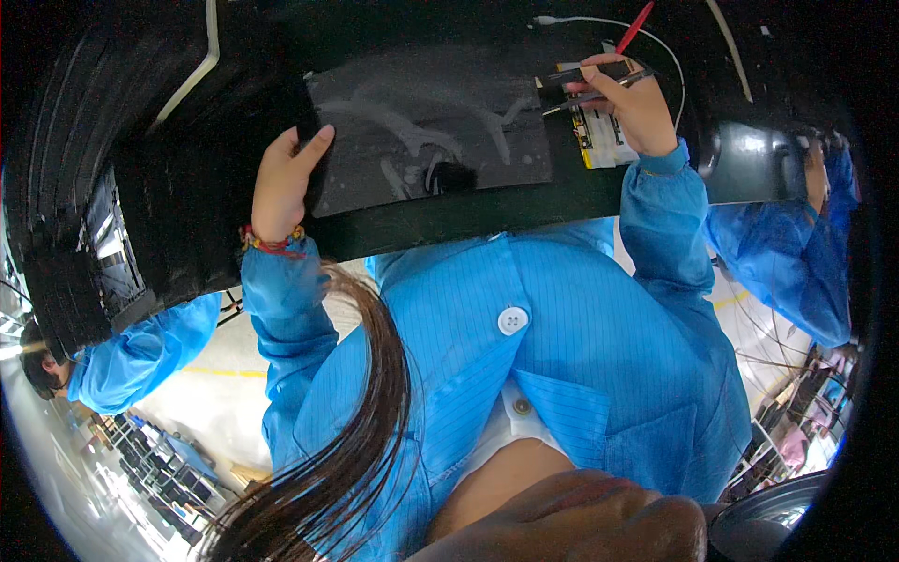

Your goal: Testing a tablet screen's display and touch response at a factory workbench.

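A flat dark rectangular sheet (pixel 375 169) with a glossy, smudged surface lies in front of me on the dark work surface. My left hand (pixel 281 187) rests at its left edge, thumb stretched out over the rim and apart from the forefinger; the other fingers are hidden. To the right of the sheet, my right hand (pixel 641 108) is closed on a pair of tweezers (pixel 585 98), whose tips point left toward the sheet's right edge. Beneath that hand lies a flat white and yellow-edged pack (pixel 599 140), partly covered by the fingers.
Beyond my right hand are a red pen-like tool (pixel 635 28) and a white cable (pixel 599 21) with a small plug. A glossy dark panel (pixel 758 164) stands at the right, with a co-worker's blue sleeve (pixel 787 253) beside it. Another person (pixel 140 356) sits at the left.
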`<move>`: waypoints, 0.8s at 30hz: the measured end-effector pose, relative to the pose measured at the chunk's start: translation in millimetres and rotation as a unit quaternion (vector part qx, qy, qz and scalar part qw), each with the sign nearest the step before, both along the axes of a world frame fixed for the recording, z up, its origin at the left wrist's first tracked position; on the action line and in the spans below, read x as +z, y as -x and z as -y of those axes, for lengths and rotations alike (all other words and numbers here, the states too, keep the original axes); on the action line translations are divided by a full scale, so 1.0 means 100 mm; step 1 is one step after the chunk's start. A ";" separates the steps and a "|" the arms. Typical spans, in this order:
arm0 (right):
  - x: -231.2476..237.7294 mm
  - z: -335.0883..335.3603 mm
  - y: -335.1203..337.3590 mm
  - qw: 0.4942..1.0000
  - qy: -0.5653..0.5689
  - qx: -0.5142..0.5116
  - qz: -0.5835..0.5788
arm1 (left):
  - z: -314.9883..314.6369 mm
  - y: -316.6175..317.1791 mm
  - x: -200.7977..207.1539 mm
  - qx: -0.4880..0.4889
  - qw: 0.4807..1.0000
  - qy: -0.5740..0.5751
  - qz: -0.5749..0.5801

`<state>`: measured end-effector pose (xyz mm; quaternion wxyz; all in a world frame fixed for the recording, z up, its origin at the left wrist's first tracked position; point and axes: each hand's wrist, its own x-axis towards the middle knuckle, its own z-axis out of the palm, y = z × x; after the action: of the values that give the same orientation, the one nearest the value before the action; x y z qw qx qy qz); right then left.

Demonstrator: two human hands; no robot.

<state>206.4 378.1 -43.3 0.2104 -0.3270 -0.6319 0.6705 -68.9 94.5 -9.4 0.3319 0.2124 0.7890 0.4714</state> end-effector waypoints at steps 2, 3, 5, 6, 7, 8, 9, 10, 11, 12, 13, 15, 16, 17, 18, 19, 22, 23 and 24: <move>-0.03 -0.04 -0.02 0.999 -0.017 0.028 0.008 | 0.02 -0.04 0.05 -0.010 0.979 0.089 -0.182; -0.04 -0.05 -0.03 1.000 -0.016 0.023 0.009 | 0.00 -0.11 0.17 -0.011 0.957 0.157 -0.243; 0.01 -0.06 -0.04 0.999 -0.020 0.032 0.027 | -0.04 -0.22 0.26 -0.011 0.927 0.223 -0.302; 0.02 -0.08 -0.04 0.999 -0.019 0.030 0.028 | -0.07 -0.26 0.26 -0.058 0.880 0.159 -0.444; 0.03 -0.09 -0.02 0.998 -0.028 0.040 0.041 | -0.10 -0.33 0.25 -0.101 0.808 0.092 -0.573; 0.03 -0.11 0.00 0.997 -0.037 0.049 0.055 | -0.19 -0.46 0.26 -0.191 0.811 0.063 -0.550; 0.03 -0.13 0.00 0.997 -0.036 0.051 0.055 | -0.33 -0.63 0.25 -0.280 0.806 0.033 -0.521; 0.02 -0.16 0.02 0.995 -0.047 0.063 0.061 | -0.45 -0.79 0.17 -0.355 0.791 -0.033 -0.497; 0.03 -0.19 0.05 0.993 -0.058 0.078 0.066 | -0.56 -0.95 0.09 -0.424 0.768 -0.096 -0.469; 0.10 -0.21 -0.02 0.994 -0.058 0.066 0.072 | -0.70 -1.12 0.05 -0.463 0.732 -0.126 -0.484; 0.14 -0.25 0.00 0.990 -0.075 0.075 0.096 | -0.78 -1.23 -0.02 -0.489 0.698 -0.145 -0.503; 0.14 -0.33 -0.01 0.984 -0.094 0.085 0.122 | -0.94 -1.30 -0.18 -0.464 0.706 -0.140 -0.517; 0.14 -0.38 -0.04 0.984 -0.114 0.075 0.110 | -0.99 -1.32 -0.23 -0.440 0.711 -0.134 -0.531; 0.13 -0.42 -0.05 0.984 -0.135 0.065 0.099 | -1.00 -1.31 -0.27 -0.439 0.712 -0.136 -0.530; 0.11 -0.46 -0.07 0.984 -0.138 0.049 0.103 | -1.01 -1.29 -0.28 -0.426 0.723 -0.119 -0.530; 0.11 -0.49 -0.09 0.983 -0.139 0.048 0.106 | -1.01 -1.27 -0.29 -0.413 0.734 -0.102 -0.530; 0.15 -0.52 -0.12 0.982 -0.132 0.085 0.106 | -0.99 -1.22 -0.25 -0.399 0.733 -0.071 -0.547; 0.19 -0.51 -0.13 0.980 -0.105 0.135 0.098 | -0.98 -1.20 -0.20 -0.401 0.730 -0.046 -0.551; 0.21 -0.48 -0.14 0.976 -0.076 0.183 0.088 | -0.99 -1.19 -0.11 -0.398 0.727 -0.035 -0.559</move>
<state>220.5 426.0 -22.2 0.0521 -0.2471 -0.7463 0.6158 50.1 193.1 -20.7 -0.0200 0.7434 0.6579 0.1192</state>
